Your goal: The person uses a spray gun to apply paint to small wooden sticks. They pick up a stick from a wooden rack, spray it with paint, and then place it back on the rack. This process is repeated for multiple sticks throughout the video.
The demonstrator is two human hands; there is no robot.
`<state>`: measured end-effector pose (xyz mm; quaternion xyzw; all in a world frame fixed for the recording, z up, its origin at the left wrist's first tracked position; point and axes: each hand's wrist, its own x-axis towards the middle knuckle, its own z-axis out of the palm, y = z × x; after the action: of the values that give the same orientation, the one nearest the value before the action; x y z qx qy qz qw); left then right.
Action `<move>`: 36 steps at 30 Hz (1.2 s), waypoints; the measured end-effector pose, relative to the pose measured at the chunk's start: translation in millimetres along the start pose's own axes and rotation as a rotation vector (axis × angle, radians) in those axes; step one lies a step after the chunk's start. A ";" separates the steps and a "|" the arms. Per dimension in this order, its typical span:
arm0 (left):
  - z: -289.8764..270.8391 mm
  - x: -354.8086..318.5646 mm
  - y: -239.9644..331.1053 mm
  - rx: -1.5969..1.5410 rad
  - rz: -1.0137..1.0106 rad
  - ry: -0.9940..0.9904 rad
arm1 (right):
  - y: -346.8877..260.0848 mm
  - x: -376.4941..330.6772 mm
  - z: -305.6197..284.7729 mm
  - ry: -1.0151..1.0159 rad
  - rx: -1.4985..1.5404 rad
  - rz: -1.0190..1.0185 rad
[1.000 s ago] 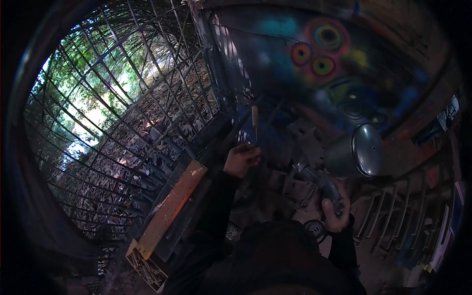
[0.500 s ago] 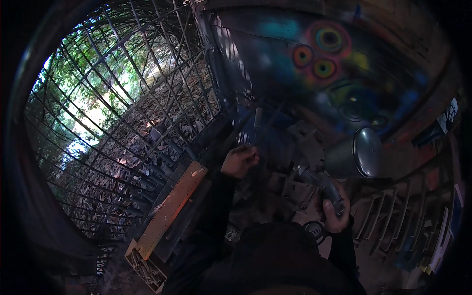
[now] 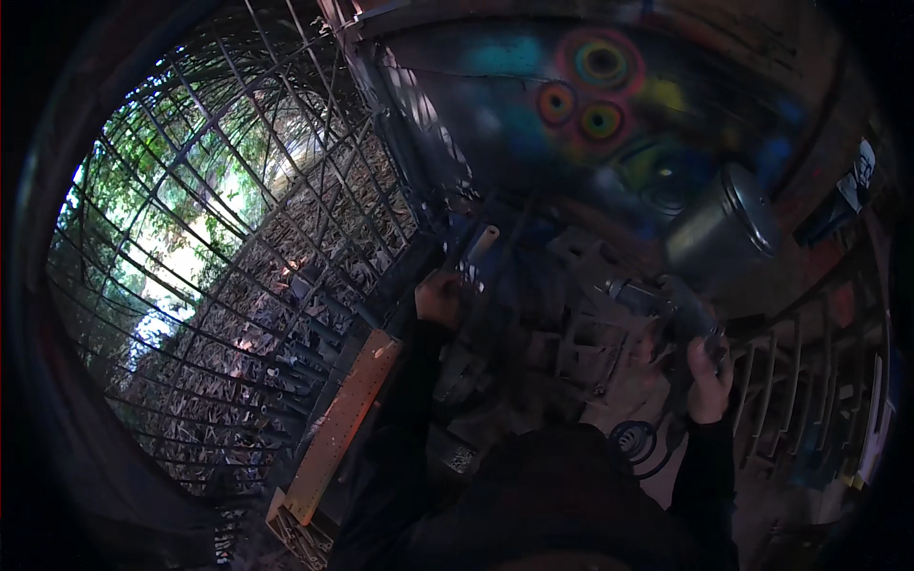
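My left hand (image 3: 440, 299) is closed in shadow, just below a pale cylindrical piece (image 3: 486, 239). The thin rod under that piece runs down to my fingers, though it is hard to see in the dark. Over on the right, my right hand (image 3: 709, 379) is wrapped round the grip of a spray gun (image 3: 640, 297), whose nozzle end faces left toward the pale piece. A shiny metal cup (image 3: 721, 226) with a lid sits tilted above the gun.
Metal bars (image 3: 205, 171) stand along the left, with leaf litter behind them. An orange perforated metal strip (image 3: 345, 419) lies by a box of thin sticks (image 3: 303, 538). A dark panel (image 3: 486, 100) carries sprayed colour rings. A coiled hose (image 3: 636, 445) and slatted rack (image 3: 795, 381) are at right.
My right hand has moved right and up with the spray gun, and its cup tilts differently. The pale piece now leans, its end turned more toward me. The view has shifted slightly.
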<state>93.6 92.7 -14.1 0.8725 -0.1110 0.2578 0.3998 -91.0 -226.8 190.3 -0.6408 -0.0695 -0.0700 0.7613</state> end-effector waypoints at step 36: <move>-8.0 14.2 6.5 0.174 0.158 0.274 | -12.8 -3.5 6.7 0.077 -0.084 -0.031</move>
<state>100.1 94.6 2.1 0.8491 -0.1010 0.4136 0.3125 -97.1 -222.2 203.1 -0.6680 -0.0471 -0.1091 0.7346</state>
